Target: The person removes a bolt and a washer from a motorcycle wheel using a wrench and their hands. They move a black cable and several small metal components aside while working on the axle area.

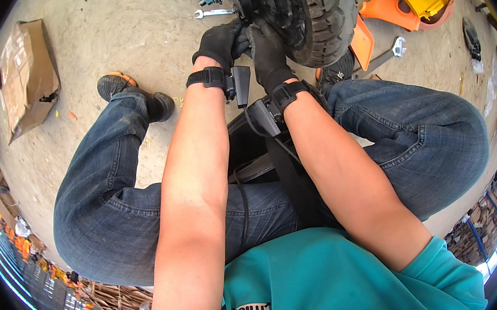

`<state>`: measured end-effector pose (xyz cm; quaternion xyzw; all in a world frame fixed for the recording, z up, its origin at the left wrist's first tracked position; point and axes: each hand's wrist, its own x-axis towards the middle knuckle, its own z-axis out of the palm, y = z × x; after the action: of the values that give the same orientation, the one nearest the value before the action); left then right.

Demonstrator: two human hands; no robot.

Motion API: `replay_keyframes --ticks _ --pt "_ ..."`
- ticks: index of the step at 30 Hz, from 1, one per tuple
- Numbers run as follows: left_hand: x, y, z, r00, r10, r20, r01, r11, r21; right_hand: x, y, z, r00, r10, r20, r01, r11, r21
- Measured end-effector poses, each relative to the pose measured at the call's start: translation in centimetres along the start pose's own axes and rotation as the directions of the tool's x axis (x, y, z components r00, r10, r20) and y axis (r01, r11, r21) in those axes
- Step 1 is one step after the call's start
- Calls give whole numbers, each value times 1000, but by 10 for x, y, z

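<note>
Both forearms outstretched, gloved hands (246, 43) gripping wheel (306, 10)

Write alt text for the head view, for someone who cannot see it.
Seated on a concrete floor, a person presses both gloved hands, left hand and right hand, against a black knobby tyre on its wheel. A wrench lies beyond the hands, a flattened cardboard box to the left.
</note>
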<state>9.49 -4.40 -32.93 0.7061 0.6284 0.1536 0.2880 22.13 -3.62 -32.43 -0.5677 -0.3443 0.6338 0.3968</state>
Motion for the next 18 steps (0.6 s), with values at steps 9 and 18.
replay_keyframes --ticks 9,18 --pt "-2 11 -10 984 -176 24 157 801 -577 2 1 2 999 -22 44 24 999 -46" --pt "-3 -6 0 992 42 -118 -69 970 -233 -2 -1 2 983 -181 43 186 970 -160"
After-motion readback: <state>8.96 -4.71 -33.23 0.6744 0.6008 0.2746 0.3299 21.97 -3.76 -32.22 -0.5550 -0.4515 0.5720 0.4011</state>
